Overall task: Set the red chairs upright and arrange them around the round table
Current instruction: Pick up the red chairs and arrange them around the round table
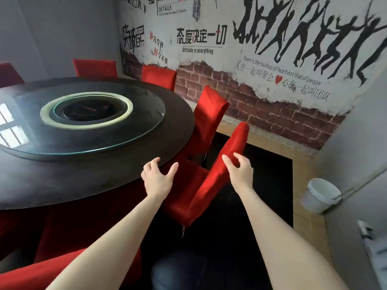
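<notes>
A dark round table (117,174) with a glass turntable (88,126) fills the left half. A red-covered chair (209,181) stands at its near right edge, its seat tucked partly under the rim and its back leaning toward the wall. My right hand (240,170) curls round the edge of that chair's back. My left hand (158,176) hovers with spread fingers over the table rim and the chair's seat; I cannot tell whether it touches. More red chairs (209,114) stand upright round the far side, one (159,77) by the brick wall, another (95,68) at the back.
A wall with painted bricks and slogans runs close behind the chairs on the right. A white bucket (320,195) stands on the tan floor border by the grey wall at right. Dark floor lies below me. Red fabric (33,275) shows at the lower left.
</notes>
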Available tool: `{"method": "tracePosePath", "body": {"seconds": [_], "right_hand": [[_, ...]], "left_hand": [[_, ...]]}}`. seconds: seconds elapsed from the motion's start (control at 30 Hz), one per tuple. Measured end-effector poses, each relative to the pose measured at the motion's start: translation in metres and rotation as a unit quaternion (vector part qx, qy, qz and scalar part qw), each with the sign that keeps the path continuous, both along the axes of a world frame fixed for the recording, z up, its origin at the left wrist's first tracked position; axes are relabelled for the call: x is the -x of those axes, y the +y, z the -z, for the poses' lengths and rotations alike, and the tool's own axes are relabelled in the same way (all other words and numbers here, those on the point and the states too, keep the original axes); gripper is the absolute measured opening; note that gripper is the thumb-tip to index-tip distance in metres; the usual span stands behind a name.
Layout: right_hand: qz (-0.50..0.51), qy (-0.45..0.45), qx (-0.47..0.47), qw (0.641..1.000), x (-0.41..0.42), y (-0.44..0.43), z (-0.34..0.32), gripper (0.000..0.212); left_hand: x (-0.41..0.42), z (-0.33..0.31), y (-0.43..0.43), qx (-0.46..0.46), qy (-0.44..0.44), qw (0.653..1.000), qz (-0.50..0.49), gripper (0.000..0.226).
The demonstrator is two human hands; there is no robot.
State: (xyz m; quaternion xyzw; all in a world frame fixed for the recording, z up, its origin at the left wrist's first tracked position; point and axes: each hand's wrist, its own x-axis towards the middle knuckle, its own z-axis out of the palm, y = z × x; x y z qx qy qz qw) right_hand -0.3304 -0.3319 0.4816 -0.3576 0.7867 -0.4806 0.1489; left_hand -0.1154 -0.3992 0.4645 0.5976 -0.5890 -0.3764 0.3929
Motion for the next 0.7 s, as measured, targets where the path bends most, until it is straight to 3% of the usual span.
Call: {"method": "tracePosePath", "body": {"seconds": [0.4, 0.7], "right_hand": [[-0.001, -0.008, 0.025, 1.0, 0.186, -0.023, -0.02, 0.065], [-0.026, -0.024, 0.044, 0.998, 0.286, -0.063, -0.019, 0.065]], "left_hand": [[0.203, -0.016, -0.023, 0.036, 0.021, 0.998, 0.041, 0.068], [0.309, -0.022, -0.06, 0.052, 0.038, 0.997, 0.046, 0.069]]}}
